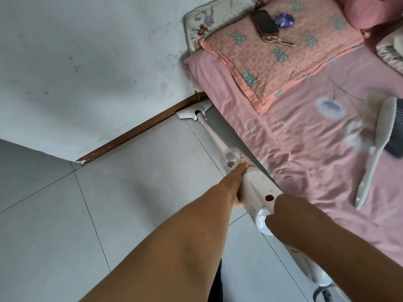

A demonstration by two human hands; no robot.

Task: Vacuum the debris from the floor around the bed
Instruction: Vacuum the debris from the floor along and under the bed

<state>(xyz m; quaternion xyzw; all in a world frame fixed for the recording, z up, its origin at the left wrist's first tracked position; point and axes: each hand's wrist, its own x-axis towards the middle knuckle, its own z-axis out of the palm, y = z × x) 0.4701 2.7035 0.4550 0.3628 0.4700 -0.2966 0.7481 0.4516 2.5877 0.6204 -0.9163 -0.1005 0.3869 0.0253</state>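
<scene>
Head view: the stick vacuum (pixel 259 190) is held in both hands and is stretched away from them along the edge of the bed (pixel 305 162). The left hand (pixel 235 184) is wrapped round the side of the machine just behind the clear dust cup (pixel 232 156), and the right hand (pixel 290 216) is curled over the handle (pixel 261 221) nearer the person, just behind the red button (pixel 269 197); neither hand is released. The step in hand is judged to be the sweep of the strip of floor (pixel 130 192) beside the bed. It would be done well if the floor head (pixel 193 110) were kept flat on the floor, steered with the forward hand, pushed from the rear one, and drawn slowly in overlapping passes so that the corner by the baseboard (pixel 135 131) and the bed leg (pixel 198 95) is not skipped; the hanging sheet (pixel 207 79) should be kept out of the floor head. The floor head is found far ahead of both hands, at the end of the tube (pixel 212 131), close against the baseboard and just beside the bed leg. The bed lies to the right of the hands, the open floor to their left. No debris can be made out on the floor. Ahead and right of the hands a phone (pixel 263 21) and keys (pixel 278 40) are seen on a pillow (pixel 272 66), and a brush (pixel 383 127) lies on the sheet, well apart from the right hand.
</scene>
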